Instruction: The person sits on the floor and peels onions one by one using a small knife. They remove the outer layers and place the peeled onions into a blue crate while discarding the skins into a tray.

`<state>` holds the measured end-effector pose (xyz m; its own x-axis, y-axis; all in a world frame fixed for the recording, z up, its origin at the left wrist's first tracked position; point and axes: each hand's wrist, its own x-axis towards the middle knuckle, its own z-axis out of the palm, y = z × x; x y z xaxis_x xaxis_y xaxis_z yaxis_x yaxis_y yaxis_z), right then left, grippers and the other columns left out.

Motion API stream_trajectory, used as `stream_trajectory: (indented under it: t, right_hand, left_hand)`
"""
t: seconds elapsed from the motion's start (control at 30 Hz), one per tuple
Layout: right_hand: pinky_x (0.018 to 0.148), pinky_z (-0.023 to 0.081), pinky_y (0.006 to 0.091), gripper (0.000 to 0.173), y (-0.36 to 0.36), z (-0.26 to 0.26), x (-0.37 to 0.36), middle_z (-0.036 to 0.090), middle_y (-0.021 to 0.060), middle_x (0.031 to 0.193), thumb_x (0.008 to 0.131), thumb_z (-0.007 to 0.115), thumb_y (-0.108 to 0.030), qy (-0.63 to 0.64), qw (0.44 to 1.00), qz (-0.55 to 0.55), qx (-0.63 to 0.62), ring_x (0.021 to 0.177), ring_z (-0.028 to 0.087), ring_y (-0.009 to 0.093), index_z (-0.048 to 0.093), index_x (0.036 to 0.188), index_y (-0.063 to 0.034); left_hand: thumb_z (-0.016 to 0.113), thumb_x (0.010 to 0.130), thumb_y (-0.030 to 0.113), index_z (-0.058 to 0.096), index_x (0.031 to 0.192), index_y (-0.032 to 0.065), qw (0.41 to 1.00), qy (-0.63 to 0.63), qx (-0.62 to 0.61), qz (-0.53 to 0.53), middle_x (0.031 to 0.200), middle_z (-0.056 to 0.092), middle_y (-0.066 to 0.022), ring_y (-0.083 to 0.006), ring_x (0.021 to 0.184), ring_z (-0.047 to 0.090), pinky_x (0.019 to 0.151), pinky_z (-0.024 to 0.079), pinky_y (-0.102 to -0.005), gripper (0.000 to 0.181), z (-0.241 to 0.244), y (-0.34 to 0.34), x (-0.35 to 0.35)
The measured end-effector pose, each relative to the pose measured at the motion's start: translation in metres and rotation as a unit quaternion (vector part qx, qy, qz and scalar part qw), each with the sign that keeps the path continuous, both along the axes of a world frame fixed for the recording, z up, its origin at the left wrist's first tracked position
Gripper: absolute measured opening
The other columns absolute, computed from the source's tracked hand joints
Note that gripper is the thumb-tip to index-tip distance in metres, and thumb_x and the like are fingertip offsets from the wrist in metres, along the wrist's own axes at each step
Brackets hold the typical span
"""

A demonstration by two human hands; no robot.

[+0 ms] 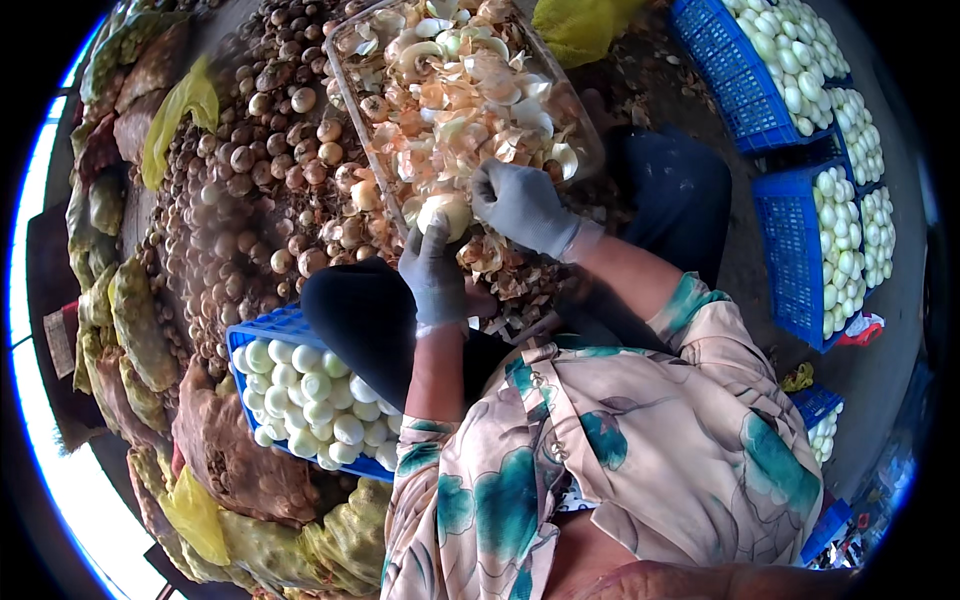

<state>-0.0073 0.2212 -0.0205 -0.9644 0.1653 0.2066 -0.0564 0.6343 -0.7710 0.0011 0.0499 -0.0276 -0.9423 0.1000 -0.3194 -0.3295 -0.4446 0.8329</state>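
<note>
My left hand (436, 274), in a grey glove, grips a pale, peeled-looking onion (445, 214) at the near edge of a clear plastic bin (357, 94). Loose onion skins (465, 105), brown and white, heap up inside that bin, with some onions among them. Just right of the held onion, my right hand (521, 206) has its gloved fingers curled into a fist above the skins. Nothing can be seen sticking out of the fist, and its inside is hidden. Below the bin, more dry skins (510, 274) lie between my legs.
Unpeeled onions (259, 161) cover the floor at left, with filled mesh sacks (142, 322) beyond. By my left knee stands a blue crate (271, 321) of peeled onions (319, 386). More blue crates (784, 247) of white onions line the right. A yellow mesh bag (581, 30) lies behind the bin.
</note>
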Motion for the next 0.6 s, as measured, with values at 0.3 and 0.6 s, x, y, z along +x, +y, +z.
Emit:
stream_trajectory:
  t: [0.3, 0.6]
  right_hand:
    - [0.064, 0.056, 0.0449, 0.02, -0.01, 0.004, 0.018, 0.068, 0.0162, 0.077, 0.086, 0.072, -0.019, 0.025, 0.997, 0.064, 0.02, 0.073, 0.07, 0.038, 0.065, 0.099, -0.0056]
    - [0.063, 0.054, 0.047, 0.021, -0.006, 0.005, 0.013, 0.067, 0.0162, 0.073, 0.084, 0.073, -0.022, 0.007, 0.999, 0.051, 0.012, 0.07, 0.069, 0.038, 0.061, 0.088, -0.0045]
  left_hand:
    - [0.075, 0.092, 0.025, 0.064, 0.124, -0.0107, 0.998, -0.027, -0.047, 0.017, 0.112, 0.071, -0.014, -0.0225, 0.097, 0.07, 0.086, 0.058, -0.0338, 0.049, -0.007, 0.003, -0.001]
    - [0.077, 0.09, 0.028, 0.065, 0.123, -0.0104, 0.998, -0.024, -0.059, 0.012, 0.111, 0.071, -0.0142, -0.0212, 0.097, 0.07, 0.087, 0.057, -0.0324, 0.052, -0.013, 0.0, -0.001]
